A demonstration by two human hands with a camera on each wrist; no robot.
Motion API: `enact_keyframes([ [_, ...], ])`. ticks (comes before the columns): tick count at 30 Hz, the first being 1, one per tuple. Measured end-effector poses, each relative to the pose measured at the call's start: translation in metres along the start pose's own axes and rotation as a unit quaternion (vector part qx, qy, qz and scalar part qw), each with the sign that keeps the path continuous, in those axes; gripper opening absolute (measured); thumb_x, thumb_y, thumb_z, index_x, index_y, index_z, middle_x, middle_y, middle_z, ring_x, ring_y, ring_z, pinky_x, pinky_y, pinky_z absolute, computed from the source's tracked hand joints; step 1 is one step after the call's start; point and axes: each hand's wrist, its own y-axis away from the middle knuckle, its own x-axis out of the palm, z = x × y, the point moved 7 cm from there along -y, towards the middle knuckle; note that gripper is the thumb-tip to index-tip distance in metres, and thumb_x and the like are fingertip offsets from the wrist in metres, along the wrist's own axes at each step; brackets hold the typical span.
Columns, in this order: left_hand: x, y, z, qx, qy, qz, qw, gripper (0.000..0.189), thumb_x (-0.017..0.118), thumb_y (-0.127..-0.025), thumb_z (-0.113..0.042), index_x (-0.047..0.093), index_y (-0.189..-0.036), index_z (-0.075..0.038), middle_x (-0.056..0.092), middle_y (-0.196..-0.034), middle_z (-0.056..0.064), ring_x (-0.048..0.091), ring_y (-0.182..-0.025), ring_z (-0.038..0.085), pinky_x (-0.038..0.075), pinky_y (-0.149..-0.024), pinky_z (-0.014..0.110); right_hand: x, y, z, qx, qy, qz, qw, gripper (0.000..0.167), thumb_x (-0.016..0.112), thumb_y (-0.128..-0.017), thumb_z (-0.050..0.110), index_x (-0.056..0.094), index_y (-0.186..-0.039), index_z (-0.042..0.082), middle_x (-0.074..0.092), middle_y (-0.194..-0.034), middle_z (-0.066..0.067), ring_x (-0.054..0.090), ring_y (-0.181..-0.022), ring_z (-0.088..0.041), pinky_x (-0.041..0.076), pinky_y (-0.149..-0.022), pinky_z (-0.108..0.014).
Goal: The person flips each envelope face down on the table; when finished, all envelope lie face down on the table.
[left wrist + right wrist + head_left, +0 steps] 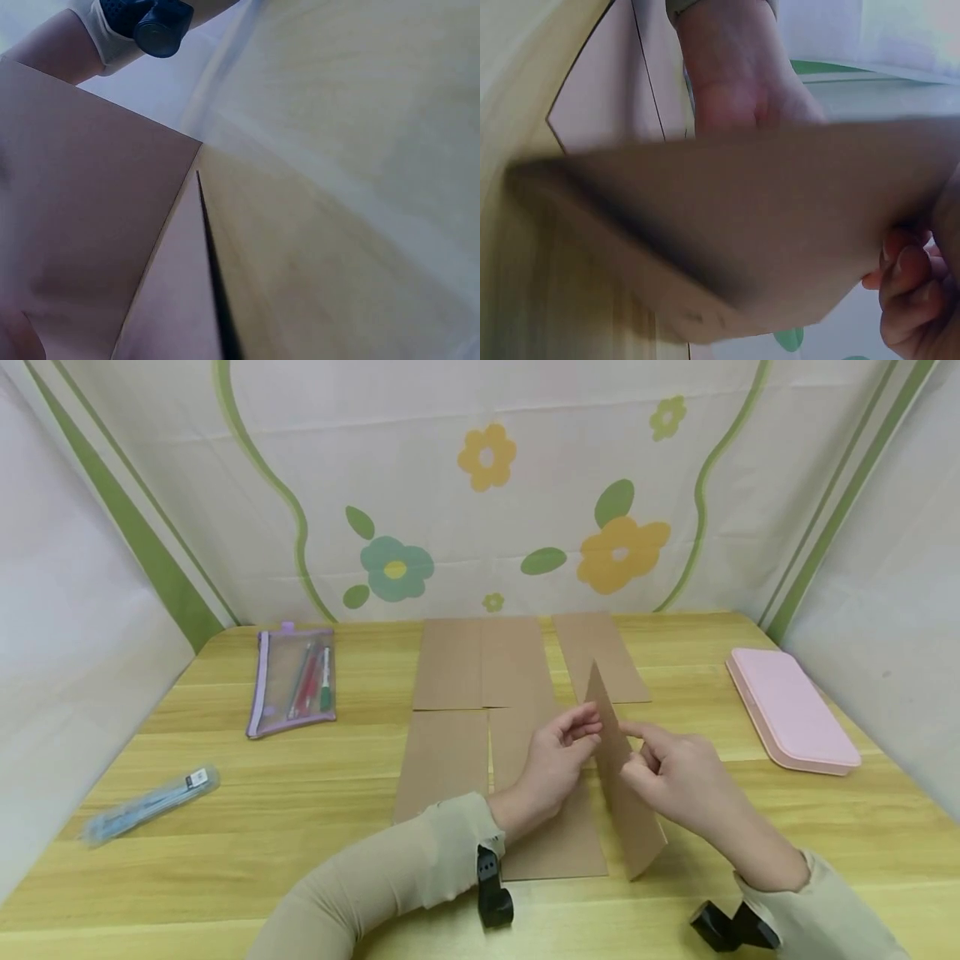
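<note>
A stiff brown card (621, 802) stands on edge between the two hands, slightly tilted. From its left side the left hand (551, 760) holds it, thumb and bent fingertips close against the far part. On the other side the right hand (682, 777) holds it, index fingertip and thumb at its face and the remaining fingers curled. Those bent fingers (911, 296) show beside the card (780, 202) in the right wrist view, where a dark slanting shadow crosses its surface. Part of the left hand is hidden behind it there.
Several flat brown cards (442, 752) lie in rows on the wooden table (300, 835), another (600, 656) at the back. To the left are a mesh zip pouch (288, 681) with pens and a clear blue packet (150, 806). A pink case (795, 710) lies right.
</note>
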Motion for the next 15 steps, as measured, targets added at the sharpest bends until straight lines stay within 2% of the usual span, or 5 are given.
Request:
enact_keyframes([
  [7, -0.008, 0.0, 0.004, -0.011, 0.001, -0.014, 0.9998, 0.043, 0.052, -0.085, 0.007, 0.05, -0.128, 0.005, 0.057, -0.119, 0.017, 0.055, -0.11, 0.02, 0.048, -0.089, 0.021, -0.015, 0.002, -0.012, 0.011, 0.004, -0.027, 0.9996, 0.037, 0.056, -0.065, -0.006, 0.068, -0.099, 0.003, 0.04, -0.053, 0.019, 0.031, -0.045, 0.006, 0.027, -0.041, -0.013],
  [15, -0.013, 0.001, 0.005, -0.014, -0.003, -0.023, 0.9996, 0.055, 0.049, -0.082, 0.012, 0.038, -0.136, 0.005, 0.048, -0.133, 0.016, 0.045, -0.125, 0.024, 0.037, -0.104, 0.026, -0.028, 0.003, -0.02, 0.026, -0.055, -0.079, 0.995, 0.036, 0.052, -0.066, -0.01, 0.068, -0.097, 0.0, 0.044, -0.055, 0.013, 0.033, -0.045, 0.006, 0.028, -0.04, -0.013],
])
